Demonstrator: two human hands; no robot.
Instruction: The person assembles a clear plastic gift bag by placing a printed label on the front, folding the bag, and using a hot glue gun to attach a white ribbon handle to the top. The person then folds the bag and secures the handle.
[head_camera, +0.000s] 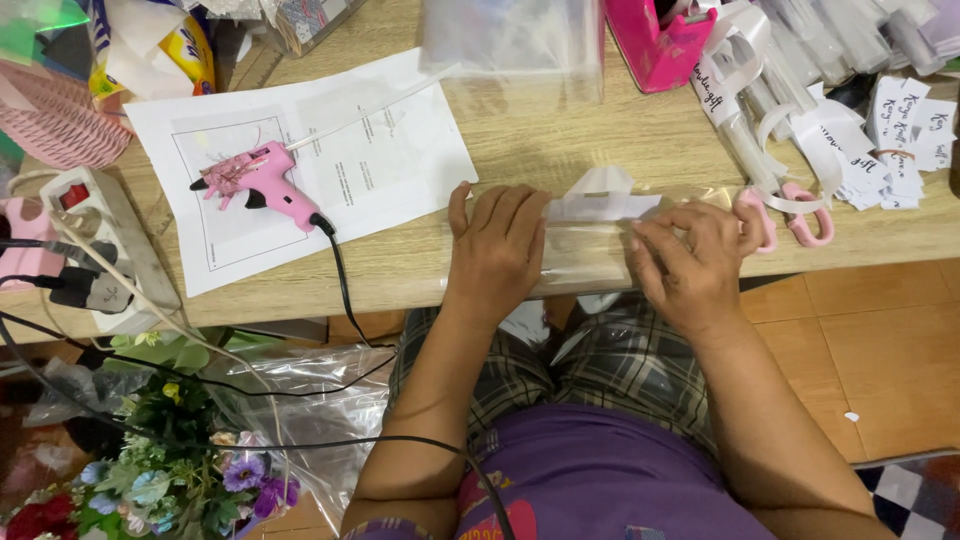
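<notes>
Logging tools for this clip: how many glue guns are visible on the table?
1. A pink glue gun lies on the white paper sheet at the table's left, well left of the left hand. Clutter along the table's far edge could hide others.

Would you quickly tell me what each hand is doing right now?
Left hand: open, flat on the clear plastic sleeve.
Right hand: fingers curled, pinching the same sleeve.

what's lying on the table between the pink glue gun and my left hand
In the head view, between the pink glue gun and the left hand lie the white printed sheet, the gun's black cord and bare wooden table.
</notes>
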